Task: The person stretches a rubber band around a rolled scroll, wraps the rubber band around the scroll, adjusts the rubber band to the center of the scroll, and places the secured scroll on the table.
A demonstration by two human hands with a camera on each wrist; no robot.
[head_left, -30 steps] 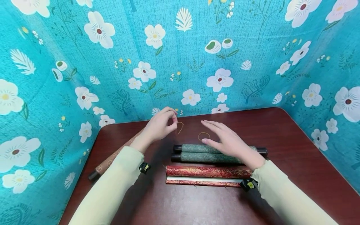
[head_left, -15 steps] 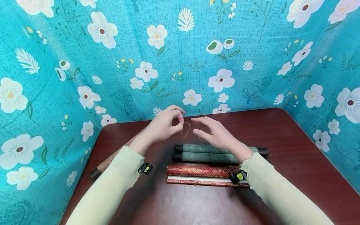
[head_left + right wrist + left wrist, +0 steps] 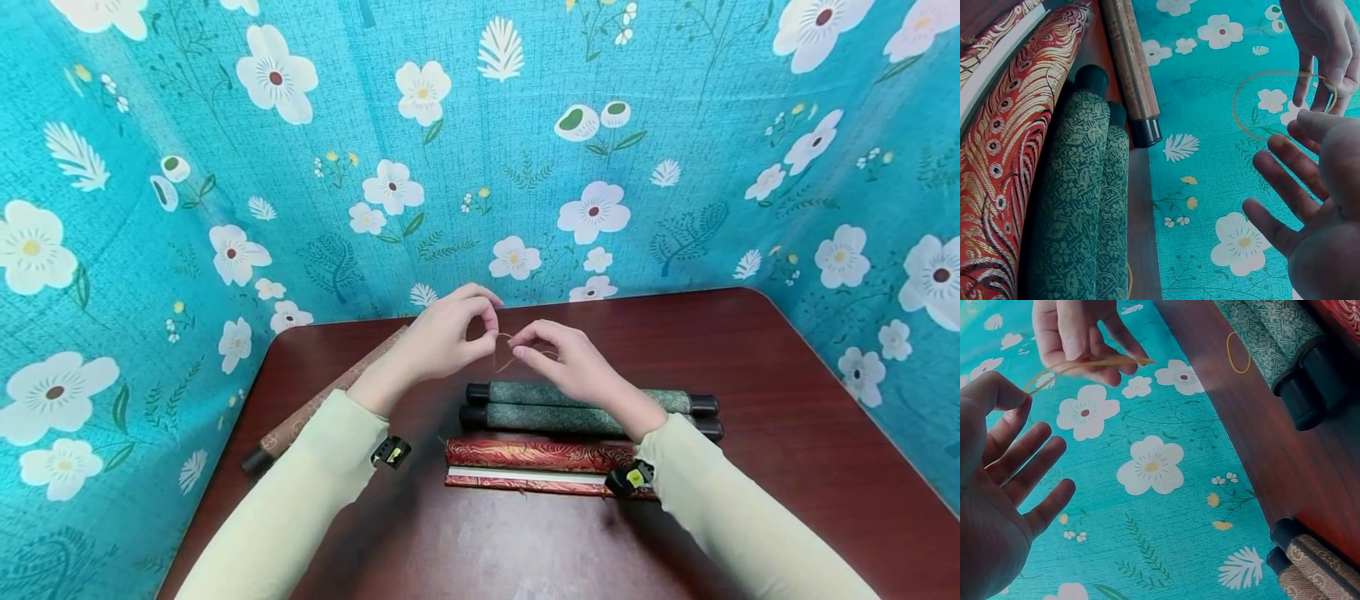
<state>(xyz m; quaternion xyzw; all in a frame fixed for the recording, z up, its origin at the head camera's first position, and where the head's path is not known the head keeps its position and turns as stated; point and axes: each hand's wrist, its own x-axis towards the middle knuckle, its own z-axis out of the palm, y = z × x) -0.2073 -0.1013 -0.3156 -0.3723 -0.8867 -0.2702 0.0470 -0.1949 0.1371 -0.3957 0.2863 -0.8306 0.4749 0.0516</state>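
Since the earlier frame, the right hand's [image 3: 566,358] index finger and thumb had lowered and closed in at the rubber band [image 3: 1104,362], though I could not tell whether they gripped it. Nearest lay a red brocade scroll [image 3: 540,455], then paired green scrolls [image 3: 555,417], apparently laid parallel to stay tidy, with a brown scroll [image 3: 318,402] slanting at the left. Past the green pair a second band [image 3: 1229,353] lay on the table [image 3: 525,546]; above it the left hand [image 3: 450,333] pinched the first, seemingly offering its loop to the other fingers.
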